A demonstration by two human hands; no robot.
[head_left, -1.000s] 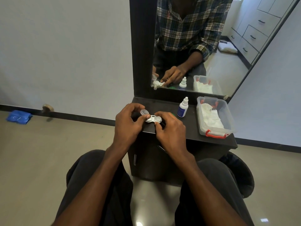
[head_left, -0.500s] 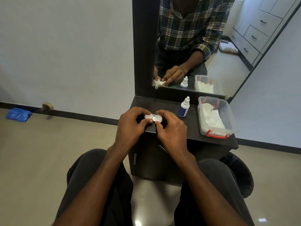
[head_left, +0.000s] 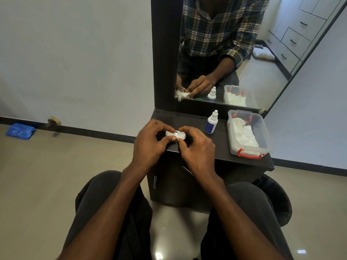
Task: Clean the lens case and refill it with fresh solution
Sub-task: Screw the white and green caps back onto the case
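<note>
Sitting beyond both hands, the dark dresser top (head_left: pixel 234 147) carries a clear tub (head_left: pixel 262 136) well right of the right hand (head_left: pixel 199 151); the solution bottle (head_left: pixel 211 122) stands just beyond it; left hand (head_left: pixel 148 143) and right both pinch the lens case (head_left: pixel 176 135) between them; probably working a cap: steady the base, turn gently, keep it level.

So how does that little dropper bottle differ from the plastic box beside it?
The bottle is small, narrow and upright, with a white top and blue label; the box is wide, low and clear. The bottle wears a cap, while the box has no lid on and shows white tissue-like material inside. The box has red latches; the bottle has none. Both stand on the dark countertop.
</note>
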